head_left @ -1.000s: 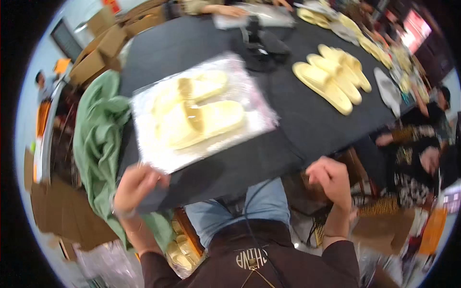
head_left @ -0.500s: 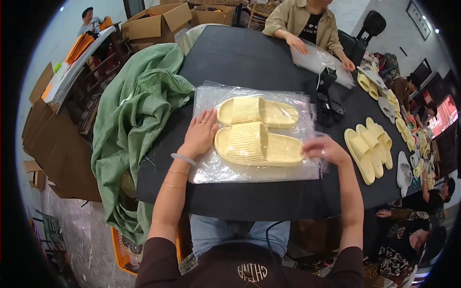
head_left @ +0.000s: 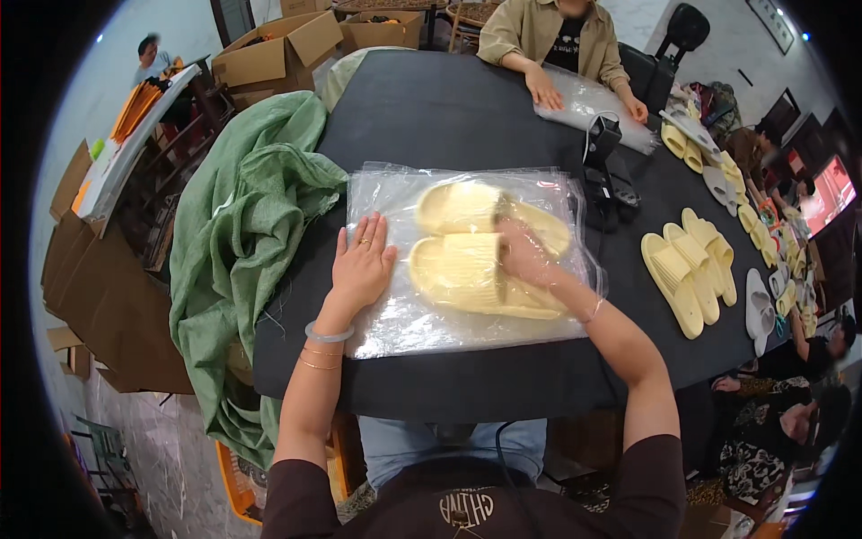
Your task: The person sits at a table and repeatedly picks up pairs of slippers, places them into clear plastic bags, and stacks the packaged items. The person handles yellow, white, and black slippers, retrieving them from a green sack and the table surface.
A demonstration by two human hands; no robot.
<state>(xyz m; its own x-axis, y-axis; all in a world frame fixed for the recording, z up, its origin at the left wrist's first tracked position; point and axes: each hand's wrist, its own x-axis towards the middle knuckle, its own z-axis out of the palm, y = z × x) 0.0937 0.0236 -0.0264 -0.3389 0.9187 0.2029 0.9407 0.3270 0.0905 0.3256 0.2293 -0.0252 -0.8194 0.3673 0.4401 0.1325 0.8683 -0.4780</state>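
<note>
Now, on the black table (head_left: 400, 112), the clear bag (head_left: 386, 328) lies at the near side with the yellow slippers (head_left: 449, 269) in it. The left hand (head_left: 364, 265) rests flat on its left part; the right hand (head_left: 530, 251) has gone from the bag's right edge inward, apparently under the plastic, shifting work inside; its grip I cannot tell.

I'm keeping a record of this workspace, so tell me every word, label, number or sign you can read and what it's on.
I don't copy wording out, but it stands here:
Dark brown shirt, nearest: large pale lettering, legible, upside down.
Black shirt, opposite: pale lettering, too small to read.
Framed wall piece: too small to read.
Reddish screen: too blurred.
Bagged yellow slippers: none visible.
</note>
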